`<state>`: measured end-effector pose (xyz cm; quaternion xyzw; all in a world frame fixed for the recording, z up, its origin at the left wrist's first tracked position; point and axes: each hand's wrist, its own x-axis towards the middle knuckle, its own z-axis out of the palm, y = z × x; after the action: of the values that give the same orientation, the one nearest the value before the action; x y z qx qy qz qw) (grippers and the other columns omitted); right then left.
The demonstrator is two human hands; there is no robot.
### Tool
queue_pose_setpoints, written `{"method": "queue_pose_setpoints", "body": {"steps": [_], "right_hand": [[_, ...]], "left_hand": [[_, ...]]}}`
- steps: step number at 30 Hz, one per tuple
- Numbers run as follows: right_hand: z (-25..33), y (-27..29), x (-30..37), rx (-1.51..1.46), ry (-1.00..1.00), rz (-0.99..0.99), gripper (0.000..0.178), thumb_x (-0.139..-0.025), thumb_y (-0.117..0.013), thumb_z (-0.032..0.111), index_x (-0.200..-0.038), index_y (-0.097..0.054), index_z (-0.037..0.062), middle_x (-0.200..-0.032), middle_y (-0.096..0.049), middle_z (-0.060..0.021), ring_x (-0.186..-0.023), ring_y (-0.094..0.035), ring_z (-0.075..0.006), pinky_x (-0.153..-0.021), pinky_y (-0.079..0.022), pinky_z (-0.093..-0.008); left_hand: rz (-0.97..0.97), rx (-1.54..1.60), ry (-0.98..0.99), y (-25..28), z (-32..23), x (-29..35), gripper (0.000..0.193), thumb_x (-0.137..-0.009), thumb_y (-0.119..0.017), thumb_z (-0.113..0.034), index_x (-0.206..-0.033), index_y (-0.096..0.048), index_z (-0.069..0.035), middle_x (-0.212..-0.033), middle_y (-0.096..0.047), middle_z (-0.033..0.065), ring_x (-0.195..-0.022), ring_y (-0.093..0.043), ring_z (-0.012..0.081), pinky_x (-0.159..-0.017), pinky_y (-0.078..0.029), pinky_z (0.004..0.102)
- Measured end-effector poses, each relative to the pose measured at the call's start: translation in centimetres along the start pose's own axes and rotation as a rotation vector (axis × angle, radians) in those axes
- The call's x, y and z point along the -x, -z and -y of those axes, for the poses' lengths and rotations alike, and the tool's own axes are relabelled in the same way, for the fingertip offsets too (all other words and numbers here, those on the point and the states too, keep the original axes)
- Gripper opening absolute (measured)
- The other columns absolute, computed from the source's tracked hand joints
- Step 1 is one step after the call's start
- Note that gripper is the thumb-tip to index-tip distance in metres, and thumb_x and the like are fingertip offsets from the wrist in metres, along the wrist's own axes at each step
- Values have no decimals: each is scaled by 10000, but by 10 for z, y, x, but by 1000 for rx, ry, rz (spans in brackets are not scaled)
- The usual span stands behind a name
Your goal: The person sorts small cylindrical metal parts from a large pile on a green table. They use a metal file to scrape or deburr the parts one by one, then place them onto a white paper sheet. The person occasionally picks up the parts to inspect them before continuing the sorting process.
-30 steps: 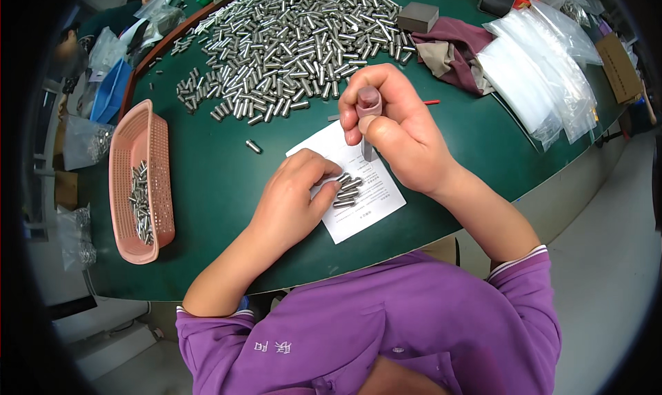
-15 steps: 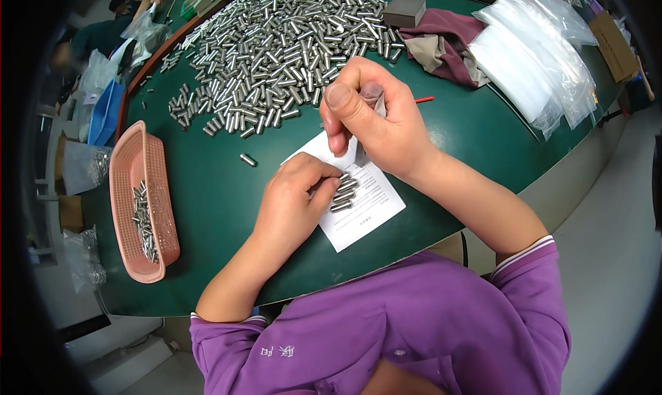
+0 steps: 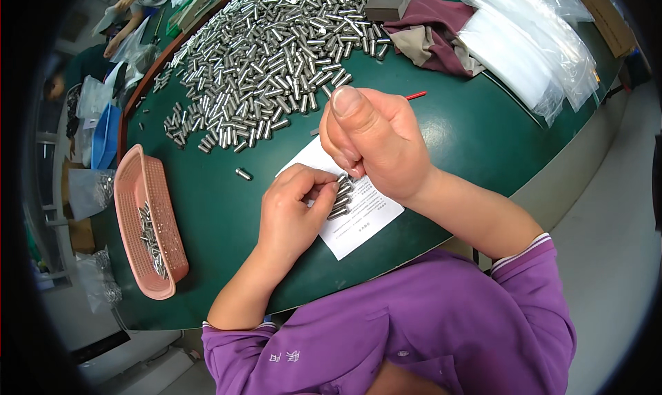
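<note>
Curling over small metal pins (image 3: 340,200), left hand (image 3: 293,212) (fingers bent) rests on paper (image 3: 358,222).

Your bench (image 3: 227,222) is dark green with a reddish-brown rim. Across its far side lies a heap of shiny silver metal pins (image 3: 276,43). Left of that heap sits a salmon-pink perforated basket (image 3: 131,188) holding more silver pins. Right of the heap you have a maroon and beige cloth (image 3: 434,22), a dark grey block (image 3: 386,3), and clear, milky plastic bags (image 3: 524,50). Nearer you than the heap lies a white paper sheet (image 3: 358,222) with black print. Your sleeves (image 3: 441,326) are purple, the cuff striped white.
</note>
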<state>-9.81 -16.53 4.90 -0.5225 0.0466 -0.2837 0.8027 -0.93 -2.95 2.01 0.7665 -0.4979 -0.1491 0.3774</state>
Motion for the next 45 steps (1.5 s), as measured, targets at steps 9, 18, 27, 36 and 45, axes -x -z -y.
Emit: {"method": "queue_pose_setpoints", "body": {"steps": [9, 18, 27, 36, 45], "right_hand": [[-2, 4, -2, -161, 78, 72, 445, -985, -501, 295, -609, -452, 62, -549, -408, 45, -501, -346, -26, -417, -279, -225], [-11, -2, -5, 46, 54, 29, 505, -1002, -393, 353, -573, -386, 86, -536, -392, -8, -479, -317, -76, -439, -264, -234], [0, 8, 4, -41, 99, 31, 526, -1015, -292, 405, -598, -376, 95, -546, -386, -9, -473, -288, -65, -434, -250, -219], [2, 2, 6, -44, 58, -27, 527, -1011, -293, 396, -584, -367, 96, -551, -392, -15, -488, -303, -75, -440, -280, -230], [0, 2, 6, -40, 73, 2, 503, -1003, -303, 367, -587, -368, 93, -545, -391, -15, -494, -307, -80, -458, -293, -233]], "left_hand": [[14, 23, 11, 1, 1, -1, 52, -768, -681, -1, -817, -663, -8, -744, -605, 76, -631, -602, 170, -575, -503, 270], [44, 8, 24, 1, 2, -2, 64, -767, -686, -11, -826, -662, -14, -748, -603, 75, -632, -586, 166, -576, -487, 279], [90, 36, 31, 3, 0, -2, 194, -750, -707, -7, -935, -651, -20, -921, -556, 56, -669, -540, 115, -604, -475, 248], [82, 101, -12, 1, -1, -2, 196, -748, -699, 34, -931, -640, -2, -971, -584, 61, -661, -545, 102, -600, -475, 239], [75, 101, -4, -2, 1, 0, 191, -744, -695, 43, -918, -646, -20, -869, -597, 46, -644, -551, 112, -593, -473, 245]]}}
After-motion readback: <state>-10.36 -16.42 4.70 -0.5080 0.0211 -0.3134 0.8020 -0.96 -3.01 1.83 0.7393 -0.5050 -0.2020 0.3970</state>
